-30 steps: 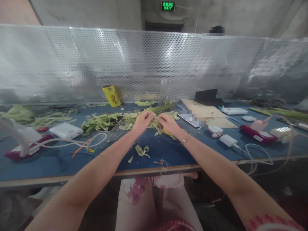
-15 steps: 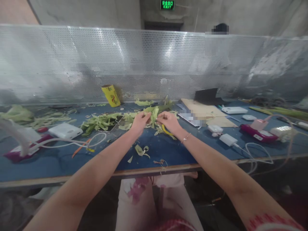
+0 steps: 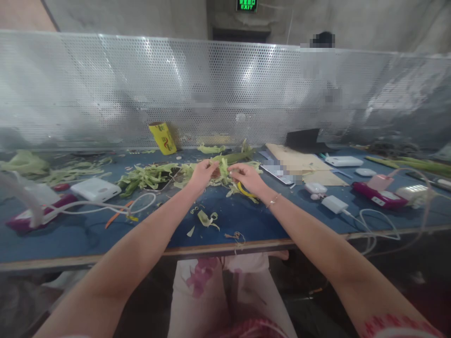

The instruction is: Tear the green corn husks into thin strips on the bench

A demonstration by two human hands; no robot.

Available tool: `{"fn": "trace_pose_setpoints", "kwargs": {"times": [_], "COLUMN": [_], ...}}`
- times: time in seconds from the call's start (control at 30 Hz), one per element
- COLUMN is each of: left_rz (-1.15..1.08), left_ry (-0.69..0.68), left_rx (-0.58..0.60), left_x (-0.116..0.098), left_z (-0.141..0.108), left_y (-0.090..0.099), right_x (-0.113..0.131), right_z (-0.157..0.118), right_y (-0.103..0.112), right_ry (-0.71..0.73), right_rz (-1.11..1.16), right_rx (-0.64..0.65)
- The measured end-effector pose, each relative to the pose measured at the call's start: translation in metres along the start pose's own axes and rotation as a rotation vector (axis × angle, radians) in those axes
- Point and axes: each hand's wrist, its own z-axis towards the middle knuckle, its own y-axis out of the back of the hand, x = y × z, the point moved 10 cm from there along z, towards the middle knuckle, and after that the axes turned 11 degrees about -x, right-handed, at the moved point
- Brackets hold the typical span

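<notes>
Fingers of the left hand (image 3: 203, 173) and right hand (image 3: 249, 178) are curled beside a pale-green leaf strip (image 3: 224, 167) between them; whether it is pinched cannot be told. Tearing is best avoided by gentle handling.

The perforated screen (image 3: 229, 70) looks like shiny metal, the wall (image 3: 141, 16) behind rough concrete. The table (image 3: 257, 223) has a matt top and wood-like edge; the brown sheets (image 3: 296, 158) look like matt paper, the white box (image 3: 96, 189) smooth plastic, the green strips (image 3: 151, 176) matt.
</notes>
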Motion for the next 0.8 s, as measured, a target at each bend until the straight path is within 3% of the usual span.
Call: {"fn": "trace_pose_setpoints", "kwargs": {"times": [0.1,0.2,0.37,0.57,0.8], "left_rz": [-0.013,-0.167,-0.265,-0.176,-0.097], "left_ry": [0.041,0.117,0.303,0.245,0.150], "left_rx": [-0.025,-0.014,0.187,0.125,0.127], "left_x": [-0.001,0.001,0.018,0.021,0.009], "left_z": [-0.004,-0.009,-0.024,-0.023,-0.024], "left_y": [-0.001,-0.005,-0.032,-0.027,-0.027], "right_x": [-0.001,-0.003,-0.010,-0.010,-0.010], "right_z": [-0.001,0.000,0.003,0.004,0.004], "right_y": [-0.004,0.000,0.014,0.010,0.009], "right_ry": [-0.005,-0.020,-0.087,-0.045,-0.036], "right_rz": [0.020,0.052,0.109,0.046,0.012], "right_rx": [0.031,-0.023,-0.172,-0.130,-0.105]}}
